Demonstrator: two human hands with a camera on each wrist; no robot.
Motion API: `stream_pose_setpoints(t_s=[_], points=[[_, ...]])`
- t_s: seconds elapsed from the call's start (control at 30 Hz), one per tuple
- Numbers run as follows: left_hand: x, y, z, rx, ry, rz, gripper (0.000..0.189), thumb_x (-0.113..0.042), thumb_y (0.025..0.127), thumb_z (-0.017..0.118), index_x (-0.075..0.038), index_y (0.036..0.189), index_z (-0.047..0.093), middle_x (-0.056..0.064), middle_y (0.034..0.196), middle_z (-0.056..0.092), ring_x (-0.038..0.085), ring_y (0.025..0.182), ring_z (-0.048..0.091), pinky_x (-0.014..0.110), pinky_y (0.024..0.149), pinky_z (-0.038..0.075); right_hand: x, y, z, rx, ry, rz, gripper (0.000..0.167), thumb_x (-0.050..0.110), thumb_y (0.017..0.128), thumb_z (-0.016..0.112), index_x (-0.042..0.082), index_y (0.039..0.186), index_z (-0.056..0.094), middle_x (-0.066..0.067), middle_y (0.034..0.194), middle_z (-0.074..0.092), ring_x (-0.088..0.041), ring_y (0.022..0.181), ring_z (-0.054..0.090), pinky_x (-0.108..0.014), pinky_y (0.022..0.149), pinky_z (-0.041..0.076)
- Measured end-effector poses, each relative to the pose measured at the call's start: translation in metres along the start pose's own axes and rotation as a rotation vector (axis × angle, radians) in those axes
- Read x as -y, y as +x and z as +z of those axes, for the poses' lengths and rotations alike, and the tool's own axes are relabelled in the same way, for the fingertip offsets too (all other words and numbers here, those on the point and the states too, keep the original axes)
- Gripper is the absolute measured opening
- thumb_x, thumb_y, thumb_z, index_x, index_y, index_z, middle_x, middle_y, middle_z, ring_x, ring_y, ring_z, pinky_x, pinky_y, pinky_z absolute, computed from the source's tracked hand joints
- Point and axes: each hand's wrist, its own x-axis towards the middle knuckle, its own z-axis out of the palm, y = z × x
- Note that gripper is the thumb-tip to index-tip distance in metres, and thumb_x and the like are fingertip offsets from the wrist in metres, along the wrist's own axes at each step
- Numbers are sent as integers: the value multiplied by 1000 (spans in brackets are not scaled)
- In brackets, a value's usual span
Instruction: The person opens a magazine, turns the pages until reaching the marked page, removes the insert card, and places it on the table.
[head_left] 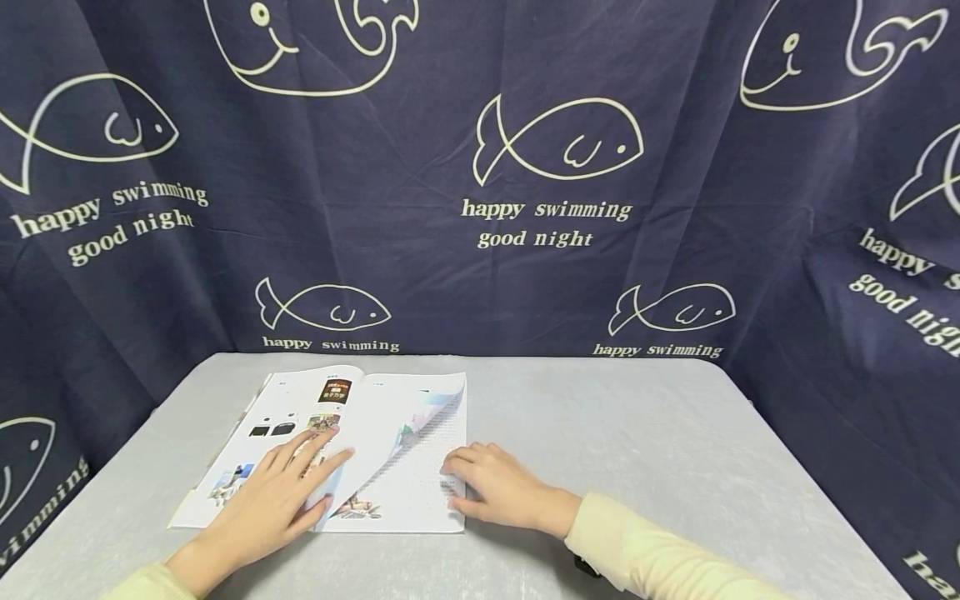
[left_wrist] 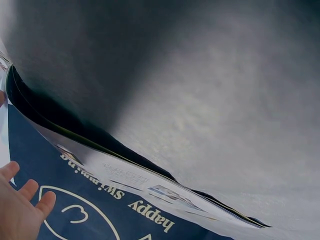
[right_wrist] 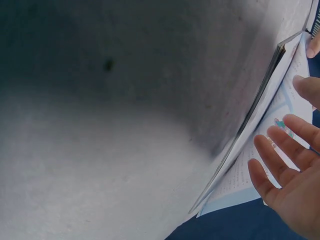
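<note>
Magazine (head_left: 375,425) lies open on the table (head_left: 637,450), left of centre in the lower part of the head frame, one page (head_left: 429,414) curling diagonally over its right half. Left hand (head_left: 273,492) rests across the left half, fingers spread wide. Right hand (head_left: 498,487) at the right edge, fingers apart, loosely bent; can't quite tell whether the tips touch paper.

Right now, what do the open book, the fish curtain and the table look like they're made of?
The open book seems to be thin, smooth paper: a page bends over in a soft curl. The fish curtain looks like dull cloth, because it hangs in folds. The table looks flat and mottled grey, maybe plastic or laminate; I can't tell which.
</note>
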Motion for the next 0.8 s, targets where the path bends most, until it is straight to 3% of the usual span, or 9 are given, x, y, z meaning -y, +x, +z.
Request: stream_pose_setpoints(t_s=[0.3, 0.8], points=[[0, -1, 2, -3, -13, 11, 48, -37, 85, 51, -25, 131, 50, 10, 141, 41, 36, 123, 38, 49, 91, 29, 2, -3, 0, 70, 5, -31, 36, 37, 84, 61, 16, 113, 58, 4, 117, 59, -11, 103, 53, -25, 83, 43], [-4, -3, 3, 19, -27, -23, 57, -46, 78, 61, -24, 130, 51, 9, 139, 43, 36, 124, 39, 48, 93, 29, 4, -6, 2, 110, -34, -51, 38, 49, 81, 60, 19, 106, 62, 6, 116, 58, -9, 102, 51, -32, 83, 44]])
